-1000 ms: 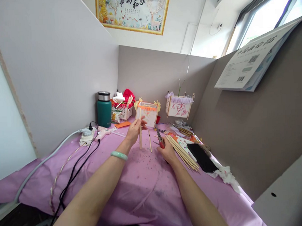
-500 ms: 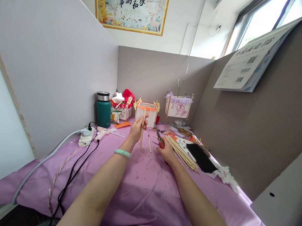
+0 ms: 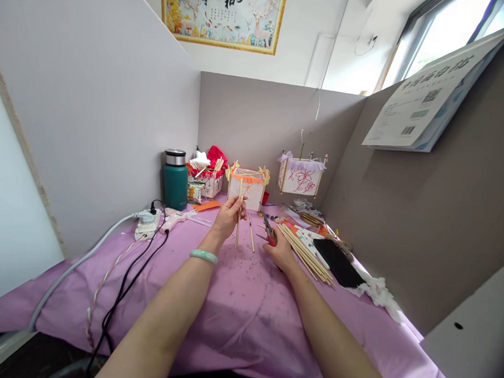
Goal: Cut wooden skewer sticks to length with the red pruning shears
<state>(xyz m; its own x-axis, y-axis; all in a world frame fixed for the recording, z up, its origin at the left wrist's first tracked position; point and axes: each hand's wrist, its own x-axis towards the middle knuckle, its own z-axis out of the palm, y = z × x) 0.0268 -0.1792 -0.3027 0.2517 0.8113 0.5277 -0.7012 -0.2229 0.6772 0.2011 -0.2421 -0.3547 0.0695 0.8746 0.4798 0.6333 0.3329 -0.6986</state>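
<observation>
My left hand [image 3: 228,217] is closed on a thin wooden stick [image 3: 238,228], held nearly upright with its lower end near the purple tablecloth [image 3: 240,301]. A jade bangle [image 3: 203,256] is on that wrist. My right hand [image 3: 280,250] rests on the cloth, gripping red-handled pliers [image 3: 269,233] whose jaws point away from me. A second short stick [image 3: 251,233] lies on the cloth between the two hands. A bundle of long sticks [image 3: 305,253] lies just right of my right hand.
Two paper lanterns [image 3: 247,186] [image 3: 300,176] stand at the back. At back left are a green flask [image 3: 175,179], a box of scraps [image 3: 205,174], a glue gun [image 3: 174,220], a power strip [image 3: 145,226] and cables [image 3: 118,295]. A black phone [image 3: 337,263] and white tissue [image 3: 375,292] lie right.
The stick in my left hand has tilted from upright to a slight lean. My right hand with the pliers has hardly moved. The camera has tipped slightly.
</observation>
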